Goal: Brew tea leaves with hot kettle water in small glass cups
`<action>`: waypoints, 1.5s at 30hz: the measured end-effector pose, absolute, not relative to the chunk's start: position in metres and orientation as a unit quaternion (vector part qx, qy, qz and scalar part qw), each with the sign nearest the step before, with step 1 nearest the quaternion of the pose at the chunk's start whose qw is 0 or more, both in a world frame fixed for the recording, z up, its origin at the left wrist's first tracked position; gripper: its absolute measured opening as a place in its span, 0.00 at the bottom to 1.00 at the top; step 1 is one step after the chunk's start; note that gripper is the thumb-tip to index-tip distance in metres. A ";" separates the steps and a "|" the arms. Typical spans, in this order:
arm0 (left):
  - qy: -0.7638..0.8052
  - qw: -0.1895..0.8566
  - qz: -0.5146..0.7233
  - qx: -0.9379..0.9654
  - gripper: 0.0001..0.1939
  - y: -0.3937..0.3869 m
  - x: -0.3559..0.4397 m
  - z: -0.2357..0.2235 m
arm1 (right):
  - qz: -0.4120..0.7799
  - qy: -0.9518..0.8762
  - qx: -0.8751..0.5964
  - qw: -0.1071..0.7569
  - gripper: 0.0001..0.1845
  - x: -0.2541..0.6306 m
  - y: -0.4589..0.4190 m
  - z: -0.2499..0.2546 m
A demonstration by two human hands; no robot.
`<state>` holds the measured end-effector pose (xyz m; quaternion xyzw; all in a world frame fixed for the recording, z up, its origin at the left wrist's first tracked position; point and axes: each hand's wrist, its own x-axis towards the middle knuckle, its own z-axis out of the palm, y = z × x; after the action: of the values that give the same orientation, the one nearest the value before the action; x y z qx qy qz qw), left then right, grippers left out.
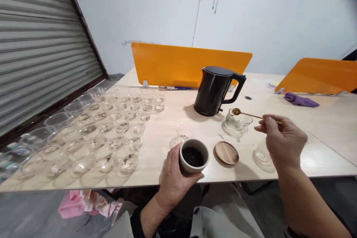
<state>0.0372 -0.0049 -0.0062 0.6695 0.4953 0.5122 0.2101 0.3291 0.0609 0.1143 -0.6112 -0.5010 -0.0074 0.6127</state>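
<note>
Left hand [173, 174], lower centre of frame: curved around a pale cup [195, 142], fingers on its left, thumb along the near side. The cup was held mouth-up, leaned slightly toward the camera, presumably so its dark contents [192, 157] stayed both contained and visible. Right hand [283, 137], right of centre: fingers pinched narrow on the handle end of a slim gold-coloured spoon [255, 116], the long handle likely giving reach while the fingers stood clear of the glass. Spoon's bowl: at the rim of a ribbed glass cup [237, 123], centre right; whether touching could not be told. Wooden disc [227, 153], lower right of centre: lay flat on the table [178, 113] between the hands, seemingly set within easy reach. Black kettle [212, 95], just right of centre: stood upright, handle to the right, which would suit a right-hand grip. Clear cups [89, 128], left half: stood in close rows, dark bits in several, probably grouped to save room. Orange panel [178, 63], upper centre: upright behind them, apparently as a divider
</note>
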 end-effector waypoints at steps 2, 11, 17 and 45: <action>0.494 0.211 0.514 0.669 0.47 -0.005 0.037 -0.006 | -0.041 -0.502 -0.644 0.575 0.12 0.342 0.067 0.110; 0.489 0.195 0.518 0.674 0.47 -0.005 0.038 -0.010 | -0.051 -0.550 -0.729 0.405 0.14 0.361 0.108 0.090; 0.496 0.207 0.514 0.669 0.49 -0.005 0.038 -0.007 | -0.038 -0.557 -0.746 0.362 0.15 0.365 0.111 0.087; 0.482 0.220 0.521 0.670 0.48 -0.006 0.037 -0.001 | -0.097 -0.791 -0.566 0.210 0.38 0.310 0.038 0.003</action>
<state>0.0365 -0.0057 -0.0010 0.6697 0.4816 0.5205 0.2204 0.3103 0.0379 0.0025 -0.5664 -0.7909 -0.0970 0.2103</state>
